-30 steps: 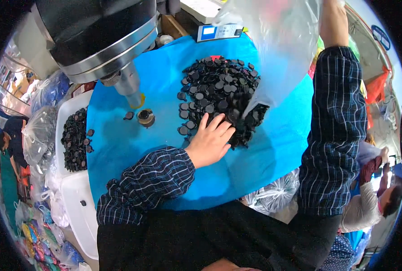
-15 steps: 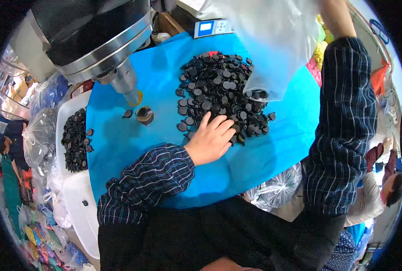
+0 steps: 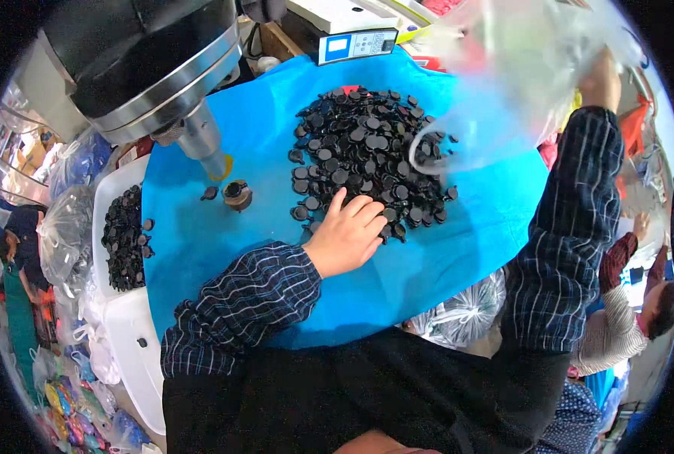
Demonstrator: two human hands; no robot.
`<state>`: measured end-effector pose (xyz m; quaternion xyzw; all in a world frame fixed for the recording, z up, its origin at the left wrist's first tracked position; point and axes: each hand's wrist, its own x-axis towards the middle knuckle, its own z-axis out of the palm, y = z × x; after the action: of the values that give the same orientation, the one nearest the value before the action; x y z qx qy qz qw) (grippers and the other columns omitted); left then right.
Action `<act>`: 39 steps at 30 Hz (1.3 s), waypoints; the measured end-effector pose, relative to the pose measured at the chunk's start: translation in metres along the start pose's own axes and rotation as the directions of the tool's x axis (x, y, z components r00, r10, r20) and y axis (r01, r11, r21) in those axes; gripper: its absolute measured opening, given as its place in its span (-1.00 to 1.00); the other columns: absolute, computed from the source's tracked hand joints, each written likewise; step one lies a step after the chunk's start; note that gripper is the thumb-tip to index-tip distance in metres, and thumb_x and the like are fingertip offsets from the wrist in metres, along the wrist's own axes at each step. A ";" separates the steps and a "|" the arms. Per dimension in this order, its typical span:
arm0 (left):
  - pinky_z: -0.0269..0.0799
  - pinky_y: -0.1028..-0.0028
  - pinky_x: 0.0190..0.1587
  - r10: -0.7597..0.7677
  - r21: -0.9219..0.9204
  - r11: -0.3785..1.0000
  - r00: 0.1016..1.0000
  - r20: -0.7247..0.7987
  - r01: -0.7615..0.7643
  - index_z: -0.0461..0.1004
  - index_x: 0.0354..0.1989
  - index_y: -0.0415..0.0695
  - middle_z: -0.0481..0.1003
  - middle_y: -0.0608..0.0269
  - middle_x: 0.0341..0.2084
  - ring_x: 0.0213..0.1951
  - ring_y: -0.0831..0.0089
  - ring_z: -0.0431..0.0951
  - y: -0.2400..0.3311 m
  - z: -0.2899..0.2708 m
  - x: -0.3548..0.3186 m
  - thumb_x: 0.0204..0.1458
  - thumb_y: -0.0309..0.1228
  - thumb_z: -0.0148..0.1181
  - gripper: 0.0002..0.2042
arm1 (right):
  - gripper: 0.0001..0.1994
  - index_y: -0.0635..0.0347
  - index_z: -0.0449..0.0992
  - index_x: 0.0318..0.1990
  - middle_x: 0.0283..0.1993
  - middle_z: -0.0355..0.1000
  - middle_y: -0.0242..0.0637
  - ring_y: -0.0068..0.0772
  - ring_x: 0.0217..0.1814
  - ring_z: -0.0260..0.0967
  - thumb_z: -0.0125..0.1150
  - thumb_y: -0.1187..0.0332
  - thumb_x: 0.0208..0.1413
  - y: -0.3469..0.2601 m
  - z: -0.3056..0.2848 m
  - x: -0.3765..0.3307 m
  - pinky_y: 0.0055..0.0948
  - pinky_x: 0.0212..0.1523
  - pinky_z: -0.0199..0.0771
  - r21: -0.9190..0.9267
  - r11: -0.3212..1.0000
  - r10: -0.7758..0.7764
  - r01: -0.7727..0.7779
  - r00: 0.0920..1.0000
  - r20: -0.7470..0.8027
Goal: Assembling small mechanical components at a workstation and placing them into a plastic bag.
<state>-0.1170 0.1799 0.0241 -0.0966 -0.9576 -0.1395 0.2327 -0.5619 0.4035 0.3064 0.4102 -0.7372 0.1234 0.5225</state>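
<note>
A heap of small round black plastic caps with side tabs [image 3: 367, 144] is spread over the blue table cover [image 3: 458, 242]. My left hand [image 3: 347, 236] rests at the heap's near edge, fingers apart and their tips touching the caps. Up at the far right, my right hand [image 3: 602, 83] grips a clear plastic bag [image 3: 503, 91]. The bag hangs over the right side of the heap, its rounded mouth low beside the caps. Motion blurs part of it, and I cannot make out anything inside.
At the left, a machine's metal head [image 3: 204, 140] stands above a small round fixture [image 3: 237, 197] with a loose cap [image 3: 209, 193] beside it. White trays [image 3: 129, 325] line the left edge, one with more caps. A control box [image 3: 352, 47] sits behind. Other people are at the right.
My right hand has moved right and lower in view, still gripping the bag. The bag's mouth has opened wider over the heap. My left hand has barely shifted.
</note>
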 end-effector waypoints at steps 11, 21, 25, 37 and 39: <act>0.06 -0.03 0.17 -0.013 -0.014 1.000 1.000 -0.007 0.013 0.43 -0.15 -0.08 0.38 0.22 -0.07 0.06 0.23 0.32 -0.002 0.003 0.001 -0.14 -0.34 0.27 -0.67 | -0.67 0.27 0.44 -0.02 0.04 0.42 -0.13 -0.31 0.13 0.32 0.07 0.26 0.12 0.039 0.006 -0.063 -0.39 0.14 0.28 0.798 0.337 0.470 -0.500 0.823 0.318; 0.09 0.02 0.14 -0.055 -0.099 0.994 0.996 -0.063 0.049 0.44 -0.20 -0.09 0.38 0.24 -0.12 0.02 0.25 0.33 -0.002 -0.012 0.008 -0.10 -0.35 0.23 -0.74 | -0.37 0.31 0.42 0.02 -0.07 0.48 -0.08 -0.16 0.01 0.44 0.31 0.18 -0.29 0.085 -0.005 -0.225 -0.28 0.04 0.44 -0.513 0.657 0.697 -0.553 0.705 0.133; 0.18 0.08 0.07 -0.040 -0.012 0.999 0.988 -0.148 0.038 0.45 -0.24 -0.11 0.41 0.22 -0.18 -0.04 0.22 0.37 -0.024 -0.026 0.031 -0.09 -0.35 0.21 -0.77 | -0.25 0.31 0.27 0.10 0.02 0.39 -0.07 -0.10 0.04 0.38 0.26 -0.01 -0.22 0.048 -0.015 -0.285 -0.22 0.04 0.41 -0.124 0.386 0.922 -0.914 0.378 0.083; 0.29 -0.02 -0.11 -0.625 -0.117 0.777 0.735 -0.263 0.618 0.52 -0.31 -0.02 0.51 0.05 -0.25 -0.11 0.00 0.45 -0.206 0.026 0.162 0.01 -0.27 0.05 -0.82 | -0.64 0.15 0.38 -0.22 -0.31 0.42 -0.36 -0.53 -0.34 0.36 0.16 0.02 0.13 -0.095 -0.007 -0.314 -0.49 -0.41 0.33 0.242 0.002 0.586 -0.970 0.197 0.786; 0.21 -0.07 -0.02 -0.684 -0.006 0.724 0.717 -0.136 0.690 0.51 -0.27 -0.02 0.51 0.05 -0.18 -0.06 0.01 0.44 -0.216 0.035 0.174 0.02 -0.27 0.05 -0.81 | -0.76 0.15 0.35 -0.30 -0.40 0.34 -0.43 -0.60 -0.42 0.28 0.18 0.18 0.15 -0.114 0.011 -0.314 -0.58 -0.45 0.28 0.338 0.044 0.519 -0.940 0.311 0.796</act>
<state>-0.3379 0.0080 0.0280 0.2799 -0.9109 -0.2004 0.2276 -0.4491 0.4739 0.0002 0.1432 -0.7937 0.5874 -0.0670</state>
